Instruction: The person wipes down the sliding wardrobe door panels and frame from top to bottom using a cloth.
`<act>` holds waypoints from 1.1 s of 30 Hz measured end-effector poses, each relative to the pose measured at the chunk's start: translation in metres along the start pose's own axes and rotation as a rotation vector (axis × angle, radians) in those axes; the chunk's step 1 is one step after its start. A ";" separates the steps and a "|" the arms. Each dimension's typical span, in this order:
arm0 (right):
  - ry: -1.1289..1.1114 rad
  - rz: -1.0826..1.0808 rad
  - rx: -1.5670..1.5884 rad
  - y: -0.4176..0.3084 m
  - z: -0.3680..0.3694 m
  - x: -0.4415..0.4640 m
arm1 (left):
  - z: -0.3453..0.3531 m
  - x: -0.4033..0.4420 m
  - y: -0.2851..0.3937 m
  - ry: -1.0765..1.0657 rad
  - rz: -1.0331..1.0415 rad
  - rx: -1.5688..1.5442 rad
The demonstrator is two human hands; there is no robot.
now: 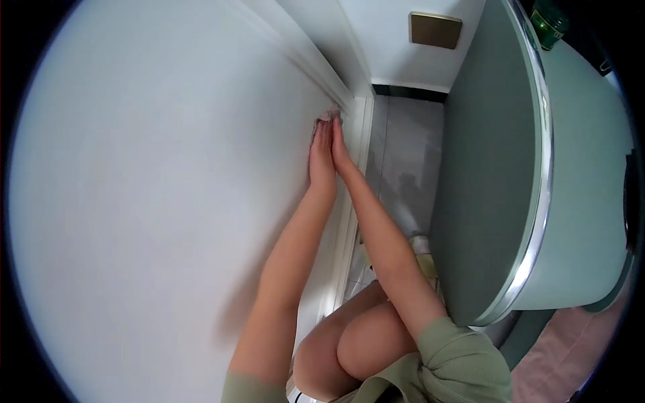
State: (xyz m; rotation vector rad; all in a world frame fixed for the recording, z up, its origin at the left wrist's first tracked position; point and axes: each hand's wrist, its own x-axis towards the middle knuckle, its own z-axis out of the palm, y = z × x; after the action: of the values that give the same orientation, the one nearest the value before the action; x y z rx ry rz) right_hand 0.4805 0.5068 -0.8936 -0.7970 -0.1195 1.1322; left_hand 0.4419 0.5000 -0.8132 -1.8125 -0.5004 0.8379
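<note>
Both arms reach forward along a white surface (154, 168). My left hand (322, 151) lies over a crumpled greyish-pink cloth (328, 116), pressing it against the white surface near its ridged edge. Close beside it, my right hand (340, 144) touches the left one, its fingertips at the cloth too. Parts of the cloth show past the fingertips and along the left hand's outer side. The fingers are held together, and most of the cloth is hidden under them.
A green cabinet-like piece with a chrome edge (545, 168) stands on the right, bearing a green jar (549, 25). Grey tiled floor (406, 154) lies between it and the white surface. A gold wall plate (435, 30) is at the top. Pink fabric (571, 349) shows lower right.
</note>
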 end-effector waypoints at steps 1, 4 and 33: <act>0.026 0.003 -0.034 0.016 -0.010 0.002 | 0.010 0.002 0.011 0.005 0.040 -0.002; 0.030 0.080 -0.079 0.066 -0.052 0.000 | 0.004 -0.015 0.032 -0.071 0.141 0.035; -0.403 0.683 -0.184 -0.092 -0.034 -0.275 | -0.040 -0.288 0.036 -0.289 -0.863 -2.596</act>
State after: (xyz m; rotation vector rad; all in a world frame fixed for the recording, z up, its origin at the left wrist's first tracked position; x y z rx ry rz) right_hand 0.4427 0.2408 -0.7789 -0.7830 -0.3060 1.9469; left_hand 0.2773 0.2664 -0.7480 -2.5720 -3.1863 -1.0110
